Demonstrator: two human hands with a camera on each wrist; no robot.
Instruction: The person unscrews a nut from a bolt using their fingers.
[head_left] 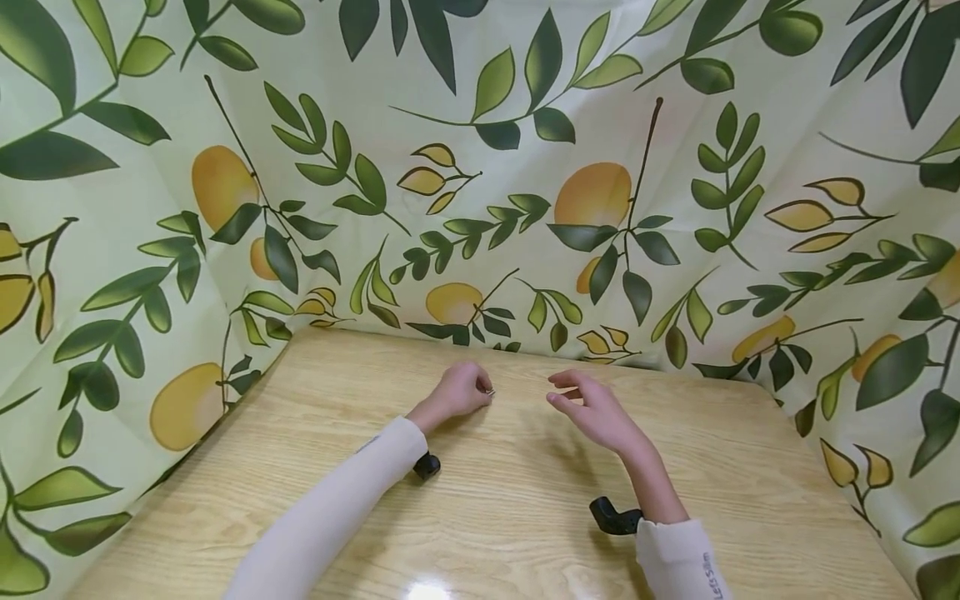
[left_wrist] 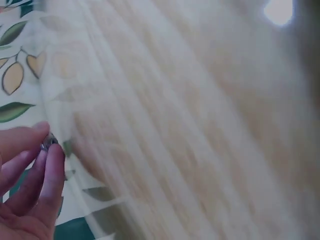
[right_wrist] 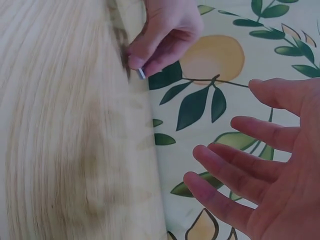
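My left hand (head_left: pixel 461 390) is above the far middle of the table, its thumb and fingers pinching a small silver metal piece (head_left: pixel 491 392). In the left wrist view the metal piece (left_wrist: pixel 49 142) shows a dark hollow at the end facing the camera. A short, bright side of the metal piece (right_wrist: pixel 141 73) juts from the fingertips in the right wrist view. Its exact kind is too small to tell. My right hand (head_left: pixel 595 412) hovers to the right, apart from the left, with fingers spread and loosely bent and nothing in them.
A pale wood-grain table (head_left: pixel 510 533) lies under both hands. Cloth printed with leaves and orange fruit (head_left: pixel 450 233) rises along the table's back and sides. Black wrist mounts (head_left: pixel 615 518) stick out below the sleeves. Light glares off the near table edge.
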